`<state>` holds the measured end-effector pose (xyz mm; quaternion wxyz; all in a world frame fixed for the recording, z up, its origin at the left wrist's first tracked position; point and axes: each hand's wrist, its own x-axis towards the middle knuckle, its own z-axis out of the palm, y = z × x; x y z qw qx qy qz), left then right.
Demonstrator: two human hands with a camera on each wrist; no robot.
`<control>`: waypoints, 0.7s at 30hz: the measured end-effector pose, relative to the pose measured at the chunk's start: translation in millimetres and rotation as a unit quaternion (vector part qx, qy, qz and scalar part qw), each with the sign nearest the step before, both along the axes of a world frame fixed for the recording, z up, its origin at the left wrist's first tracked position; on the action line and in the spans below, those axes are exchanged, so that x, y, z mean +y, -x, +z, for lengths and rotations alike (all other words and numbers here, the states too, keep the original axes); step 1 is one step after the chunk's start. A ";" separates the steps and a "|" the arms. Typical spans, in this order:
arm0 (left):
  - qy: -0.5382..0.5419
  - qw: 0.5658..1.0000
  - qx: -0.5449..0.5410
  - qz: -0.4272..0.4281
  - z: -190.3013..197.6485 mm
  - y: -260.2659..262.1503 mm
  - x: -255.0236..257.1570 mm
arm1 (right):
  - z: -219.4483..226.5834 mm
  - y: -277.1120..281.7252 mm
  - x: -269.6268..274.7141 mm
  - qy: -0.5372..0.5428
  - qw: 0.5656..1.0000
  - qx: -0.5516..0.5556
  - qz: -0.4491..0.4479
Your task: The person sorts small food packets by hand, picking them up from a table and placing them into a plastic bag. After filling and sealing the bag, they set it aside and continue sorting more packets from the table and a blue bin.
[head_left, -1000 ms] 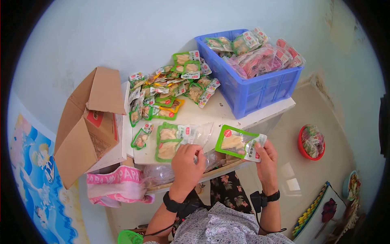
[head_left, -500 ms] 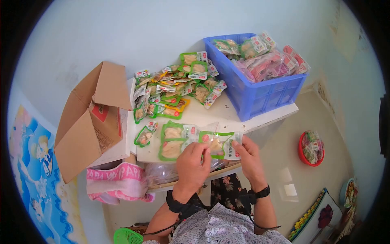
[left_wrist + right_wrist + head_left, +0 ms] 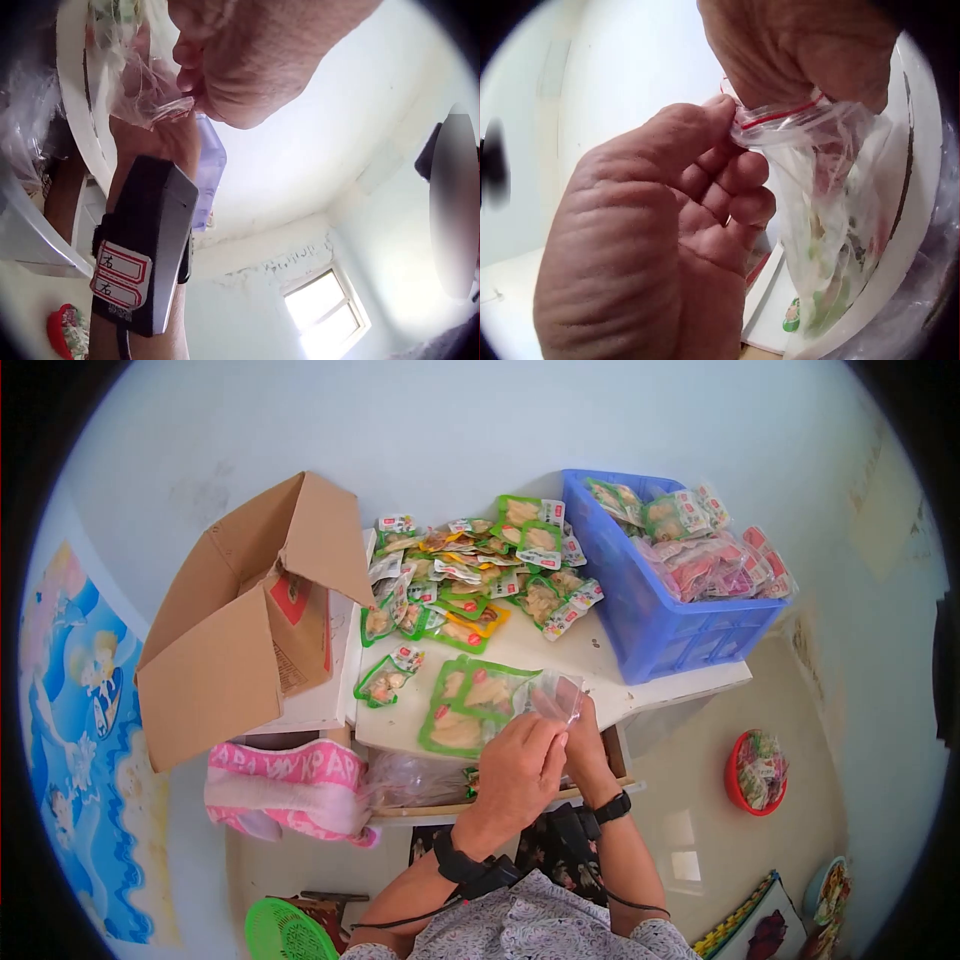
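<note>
Holding green-edged food packets point(image 3: 490, 692), a clear zip bag point(image 3: 548, 696) lies on the white table point(image 3: 400, 725), with its filled end ahead of the left hand point(image 3: 515, 775) and to the left of the right hand point(image 3: 585, 748). The bag's mouth, edged with a red strip, is between the two hands. The left hand pinches that edge between thumb and fingers. The right hand reaches into the opening from the far side; its fingertips are hidden, so whether they are gripping a packet cannot be told. Ahead of the left hand and to its left, just beyond the bag, is a small loose packet point(image 3: 389, 676). Farther ahead of both hands is a heap of packets point(image 3: 480, 565). A blue crate point(image 3: 690, 635) filled with more packets stands ahead and right of the right hand. Well left of the left hand are an open cardboard box point(image 3: 215, 680) and, nearer the body, a pink and white towel point(image 3: 290, 792). Well right of the right hand, a red basin point(image 3: 737, 780) sits on the floor.
</note>
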<state>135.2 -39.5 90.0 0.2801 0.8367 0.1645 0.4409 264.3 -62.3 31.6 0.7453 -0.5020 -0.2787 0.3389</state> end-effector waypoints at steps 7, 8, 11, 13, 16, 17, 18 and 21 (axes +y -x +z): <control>-0.056 0.989 0.062 0.118 -10.2 41.0 30.6 | 28.3 -8.8 -11.4 0.073 0.991 -0.106 0.032; -0.053 0.986 0.082 0.135 -19.3 48.0 36.3 | 31.1 -12.1 -14.0 0.088 0.987 -0.132 0.034; -0.057 0.972 0.136 0.182 -37.3 65.7 47.4 | 33.8 -20.2 -19.0 0.137 0.977 -0.161 0.034; -0.021 0.974 0.135 0.181 -40.5 69.3 49.2 | 32.1 -20.4 -18.5 0.146 0.976 -0.160 0.029; 0.075 0.983 0.093 0.140 -38.4 69.0 50.3 | 24.7 -19.1 -13.6 0.119 0.982 -0.146 0.016; 0.091 0.983 0.090 0.131 -33.1 68.8 50.5 | 23.3 -16.4 -7.9 0.105 0.985 -0.137 0.014; 0.107 0.983 0.087 0.123 -30.1 68.7 51.4 | 23.3 -14.1 -3.2 0.091 0.988 -0.128 0.013; 0.089 0.984 0.103 0.117 -33.2 70.5 58.5 | 29.9 -8.7 6.3 0.116 0.984 -0.134 0.027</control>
